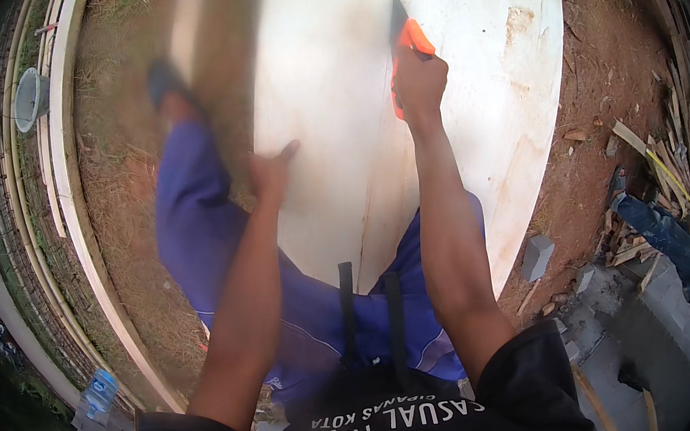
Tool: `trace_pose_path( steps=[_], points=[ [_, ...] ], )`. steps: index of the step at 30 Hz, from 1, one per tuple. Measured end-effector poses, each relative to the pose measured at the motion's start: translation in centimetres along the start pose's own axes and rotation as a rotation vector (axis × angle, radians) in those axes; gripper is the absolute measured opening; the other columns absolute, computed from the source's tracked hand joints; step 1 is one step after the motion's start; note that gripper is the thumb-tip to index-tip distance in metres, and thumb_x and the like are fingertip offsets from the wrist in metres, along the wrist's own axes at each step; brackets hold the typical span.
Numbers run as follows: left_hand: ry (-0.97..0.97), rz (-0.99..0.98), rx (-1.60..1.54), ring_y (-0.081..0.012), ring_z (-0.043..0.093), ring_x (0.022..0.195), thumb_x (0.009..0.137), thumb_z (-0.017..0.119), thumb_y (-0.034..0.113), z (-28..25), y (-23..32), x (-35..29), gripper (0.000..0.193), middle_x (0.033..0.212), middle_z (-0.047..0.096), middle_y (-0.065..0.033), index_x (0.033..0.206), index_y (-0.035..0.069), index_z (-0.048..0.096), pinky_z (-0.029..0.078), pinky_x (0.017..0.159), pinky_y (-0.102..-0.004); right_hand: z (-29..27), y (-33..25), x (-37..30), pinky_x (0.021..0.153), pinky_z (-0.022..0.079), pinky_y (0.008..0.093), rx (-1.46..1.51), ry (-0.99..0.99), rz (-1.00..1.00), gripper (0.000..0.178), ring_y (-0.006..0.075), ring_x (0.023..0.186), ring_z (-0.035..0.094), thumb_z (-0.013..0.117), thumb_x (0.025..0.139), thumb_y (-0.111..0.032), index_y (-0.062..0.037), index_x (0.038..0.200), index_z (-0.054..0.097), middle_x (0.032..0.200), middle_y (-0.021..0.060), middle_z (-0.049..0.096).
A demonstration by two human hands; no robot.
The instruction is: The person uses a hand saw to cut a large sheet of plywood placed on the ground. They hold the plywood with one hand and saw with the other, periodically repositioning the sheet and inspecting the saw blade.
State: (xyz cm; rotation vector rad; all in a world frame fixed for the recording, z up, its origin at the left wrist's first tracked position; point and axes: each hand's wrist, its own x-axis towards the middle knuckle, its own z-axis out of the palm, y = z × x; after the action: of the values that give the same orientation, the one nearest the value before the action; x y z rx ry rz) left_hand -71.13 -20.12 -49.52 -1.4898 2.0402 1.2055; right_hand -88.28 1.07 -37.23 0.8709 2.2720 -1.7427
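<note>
A pale plywood sheet (319, 72) stretches out in front of me, its near end between my legs. My right hand (421, 81) is wrapped round the orange handle of a handsaw (416, 34). The dark blade points away from me and lies along a thin dark line running lengthwise down the sheet; how deep the blade sits is hidden. At the sheet's left edge, my left hand (271, 173) grips the border. Its thumb lies on top, and the other fingers are mostly out of sight over the edge.
My left leg (194, 182) is beside the sheet on dry grass. Long timber beams (75, 180) and a grey bucket (29, 99) are at the left, with a plastic bottle (101, 390) lower down. At right are scrap wood (674, 158), grey blocks (537, 258) and another person's leg (661, 228).
</note>
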Motion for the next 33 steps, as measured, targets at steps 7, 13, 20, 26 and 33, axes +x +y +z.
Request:
trace_pose_path(
  steps=[7, 13, 20, 26, 33],
  points=[
    [0.033, 0.08, -0.07, -0.0327, 0.068, 0.108, 0.073, 0.096, 0.034, 0.0, -0.1, 0.0, 0.079, 0.12, 0.069, -0.026, 0.124, -0.011, 0.056, 0.054, 0.094, -0.0436, -7.6, 2.5, -18.5, 0.048, 0.044, 0.0265, 0.025, 0.011, 0.02, 0.016, 0.008, 0.05, 0.051, 0.057, 0.094, 0.0, -0.0028, 0.079, 0.053, 0.06, 0.0006, 0.052],
    [-0.046, 0.063, -0.02, -0.0325, 0.068, 0.107, 0.072, 0.097, 0.037, 0.6, 1.1, -0.5, 0.079, 0.118, 0.069, -0.0263, 0.121, -0.011, 0.058, 0.053, 0.093, -0.043, 0.4, -0.5, 1.0, 0.049, 0.035, 0.0331, -0.029, 0.046, 0.003, 0.028, 0.0118, 0.049, 0.041, 0.059, 0.09, -0.014, -0.0038, 0.069, 0.045, 0.057, 0.0019, 0.048],
    [0.011, 0.031, -0.048, -0.0357, 0.067, 0.11, 0.073, 0.096, 0.039, -0.6, 1.0, -1.2, 0.086, 0.122, 0.067, -0.0272, 0.126, -0.012, 0.052, 0.053, 0.095, -0.0451, -6.8, 3.3, -18.9, 0.047, 0.043, 0.0278, 0.106, 0.039, 0.067, 0.02, 0.0087, 0.049, 0.049, 0.058, 0.094, -0.004, -0.0042, 0.075, 0.053, 0.059, 0.0004, 0.05],
    [-0.03, 0.022, 0.014, -0.0365, 0.067, 0.113, 0.073, 0.096, 0.04, 0.3, 1.8, -1.5, 0.087, 0.122, 0.066, -0.029, 0.126, -0.012, 0.052, 0.053, 0.097, -0.0463, -0.3, 3.0, -2.1, 0.054, 0.04, 0.037, -0.091, 0.093, -0.118, 0.027, 0.0124, 0.055, 0.046, 0.061, 0.09, -0.011, 0.0022, 0.068, 0.051, 0.058, 0.0046, 0.052],
    [0.042, 0.023, -0.004, -0.0364, 0.067, 0.111, 0.073, 0.095, 0.042, 0.0, 0.0, -0.1, 0.085, 0.122, 0.066, -0.0286, 0.124, -0.012, 0.054, 0.053, 0.095, -0.0467, -5.5, 4.1, -14.5, 0.046, 0.04, 0.0281, 0.102, 0.009, 0.082, 0.024, 0.007, 0.048, 0.045, 0.06, 0.095, -0.005, -0.0052, 0.072, 0.05, 0.059, -0.0011, 0.048]
  ],
)
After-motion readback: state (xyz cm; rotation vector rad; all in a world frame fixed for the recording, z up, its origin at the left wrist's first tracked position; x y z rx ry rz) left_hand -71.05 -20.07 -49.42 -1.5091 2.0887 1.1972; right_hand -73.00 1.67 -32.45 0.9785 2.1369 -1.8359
